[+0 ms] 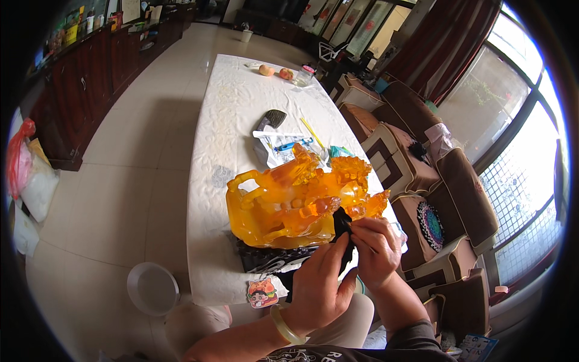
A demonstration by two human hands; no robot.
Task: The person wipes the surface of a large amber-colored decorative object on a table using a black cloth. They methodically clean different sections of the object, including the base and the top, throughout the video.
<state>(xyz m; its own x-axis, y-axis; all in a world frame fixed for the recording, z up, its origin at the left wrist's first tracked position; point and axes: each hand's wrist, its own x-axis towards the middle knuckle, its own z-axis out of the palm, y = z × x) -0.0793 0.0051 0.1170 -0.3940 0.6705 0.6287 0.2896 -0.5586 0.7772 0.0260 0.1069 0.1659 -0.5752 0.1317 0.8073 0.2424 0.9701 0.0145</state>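
Observation:
A large translucent orange carved figure (289,202) stands on a dark base (268,258) at the near end of a long table. My right hand (377,247) pinches a black cloth (342,226) and presses it against the figure's lower right side. My left hand (319,286), with a pale bangle (283,326) on the wrist, holds the lower part of the same cloth just below the figure.
The table has a white patterned cloth (232,108) with a plastic bag and small items (283,148), a dark flat case (271,117), fruit (276,72) and a jar (304,75) farther off. Sofas (422,175) line the right side. A white bucket (152,288) stands on the floor at left.

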